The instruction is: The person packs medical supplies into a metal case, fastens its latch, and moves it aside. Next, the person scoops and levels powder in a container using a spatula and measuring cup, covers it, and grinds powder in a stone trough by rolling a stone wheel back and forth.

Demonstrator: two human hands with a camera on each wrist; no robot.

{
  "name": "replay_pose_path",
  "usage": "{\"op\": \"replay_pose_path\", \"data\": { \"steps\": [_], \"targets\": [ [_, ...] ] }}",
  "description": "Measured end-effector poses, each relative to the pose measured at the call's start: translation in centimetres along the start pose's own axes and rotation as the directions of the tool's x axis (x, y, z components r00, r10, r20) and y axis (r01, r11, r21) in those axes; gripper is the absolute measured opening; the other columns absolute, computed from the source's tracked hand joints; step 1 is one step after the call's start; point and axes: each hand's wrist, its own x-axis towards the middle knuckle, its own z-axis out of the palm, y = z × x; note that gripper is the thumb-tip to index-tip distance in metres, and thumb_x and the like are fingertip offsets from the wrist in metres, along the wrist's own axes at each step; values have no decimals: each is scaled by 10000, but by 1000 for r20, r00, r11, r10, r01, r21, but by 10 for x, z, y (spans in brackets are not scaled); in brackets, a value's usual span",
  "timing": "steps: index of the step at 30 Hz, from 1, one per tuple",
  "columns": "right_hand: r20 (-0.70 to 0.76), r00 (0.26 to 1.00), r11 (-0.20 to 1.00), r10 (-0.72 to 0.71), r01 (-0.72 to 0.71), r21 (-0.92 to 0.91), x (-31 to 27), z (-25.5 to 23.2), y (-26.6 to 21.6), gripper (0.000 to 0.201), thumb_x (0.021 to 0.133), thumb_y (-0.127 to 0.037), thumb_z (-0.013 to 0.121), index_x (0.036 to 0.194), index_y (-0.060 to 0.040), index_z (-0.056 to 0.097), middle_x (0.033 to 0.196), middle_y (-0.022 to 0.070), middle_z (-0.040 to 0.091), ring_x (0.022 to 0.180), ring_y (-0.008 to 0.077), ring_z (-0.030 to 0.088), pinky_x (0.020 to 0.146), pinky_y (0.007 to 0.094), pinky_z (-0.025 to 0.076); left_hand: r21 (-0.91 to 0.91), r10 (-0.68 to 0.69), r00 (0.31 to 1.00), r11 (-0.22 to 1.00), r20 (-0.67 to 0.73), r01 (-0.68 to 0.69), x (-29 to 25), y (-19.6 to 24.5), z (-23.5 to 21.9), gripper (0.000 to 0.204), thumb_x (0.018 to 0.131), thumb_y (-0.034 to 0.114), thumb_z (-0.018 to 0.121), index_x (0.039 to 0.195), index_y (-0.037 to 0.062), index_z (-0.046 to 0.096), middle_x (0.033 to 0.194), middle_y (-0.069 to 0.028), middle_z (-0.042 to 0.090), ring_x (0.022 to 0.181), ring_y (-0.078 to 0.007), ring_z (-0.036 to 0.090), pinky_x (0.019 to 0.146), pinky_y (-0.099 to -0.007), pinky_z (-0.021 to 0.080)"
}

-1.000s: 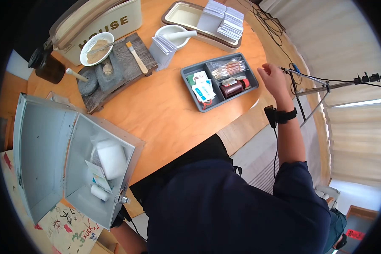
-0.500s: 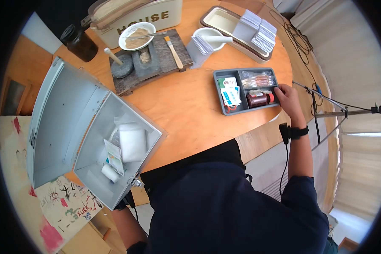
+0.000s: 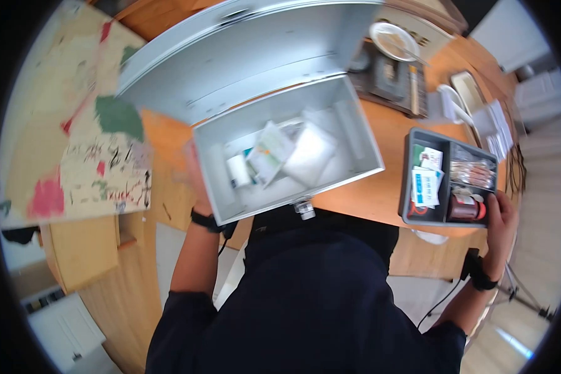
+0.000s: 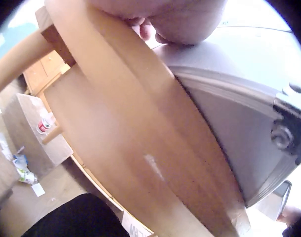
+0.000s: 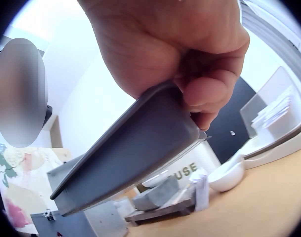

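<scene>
Painted sheet: off-white, with pink, green and red patches, dark strokes, and red lettering that seems to include "UCK".
Left hand: against the case's left side, blurred; how far its fingers bend I cannot tell.
Grey case: smooth metal-looking box, lid up at the back, metal latch on the front; on the table, close before the person.
Inside the case: from the left, a white roll, a pale printed packet too blurred to read, and a soft white pad in clear wrapping.
Dark board: coarse, weathered, carrying stone pieces and a wooden-handled brush.
White bowl: round, tan powder in it, a slim tool across its rim.
Cream box: "USE" legible in the right wrist view.
Grey tray: right of the case, held above the tabletop; blue-and-white cards in its left section, print illegible; on the right, bagged swabs behind a dark bottle with a red cap.
White slips: stacked upright beyond the tray.
Right hand: fingers curled firmly around the tray's right end.
</scene>
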Motion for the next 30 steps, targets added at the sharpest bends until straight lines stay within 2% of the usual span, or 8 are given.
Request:
{"op": "replay_pose_path", "data": {
  "steps": [2,5,7,11,12,20,27,30],
  "targets": [
    [39,999,991,-30,24,134,3,5,-26,174,1008,-99,546,1013,40,651,869,-8,637,792,38,528,685,190,420,71,19,1000,997,-22,-18,-3,7,0,209,1056,178,427,1174,27,510,1094,-69,598,998,-151,600,867,-307,514],
    [154,970,982,-186,182,44,21,20,-76,181,1004,-97,552,1030,52,650,877,-7,642,805,38,528,696,196,423,90,117,993,989,-25,-114,-1,37,5,197,1058,191,456,1168,36,508,1077,-61,604,976,-135,588,856,-289,504],
    [160,965,976,-210,197,95,27,51,-105,194,1002,-105,558,1043,64,644,847,-21,618,771,35,502,667,197,403,37,-31,991,999,-130,36,-1,50,2,206,1051,198,486,1175,34,502,1078,-66,608,1006,-140,585,879,-294,500],
    [215,928,951,-305,287,112,35,106,-146,192,965,-118,587,888,52,632,739,-16,578,701,42,466,597,235,389,-5,-41,988,999,-150,41,-19,89,0,239,1062,230,444,1198,41,501,1177,-97,592,1118,-181,576,945,-343,487],
    [218,923,948,-317,303,96,32,121,-160,192,950,-108,588,842,49,616,679,-17,540,661,46,439,564,247,373,53,-46,992,997,-113,53,-24,101,1,307,1074,271,388,1239,31,485,1270,-140,554,1240,-255,527,1018,-409,450],
    [211,908,932,-362,346,109,29,181,-185,200,918,-115,614,909,76,672,597,45,553,560,81,471,505,301,385,247,-3,999,969,40,-7,-43,130,21,432,1076,263,341,1415,4,408,1409,-158,465,1343,-231,431,1101,-393,364],
    [175,880,896,-441,444,24,24,195,-185,223,873,-108,636,729,55,584,584,183,525,486,278,477,493,378,390,33,7,990,999,140,-12,-41,131,38,498,1034,194,458,1436,-73,335,1424,-207,427,1338,-249,420,1100,-372,355],
    [177,845,855,-504,517,-34,23,197,-188,219,856,-104,646,713,48,578,612,206,541,526,354,519,510,411,409,85,-46,985,996,166,32,-41,128,41,509,993,95,475,1452,-55,315,1407,-200,432,1310,-235,449,1068,-367,392]
  ]
}}
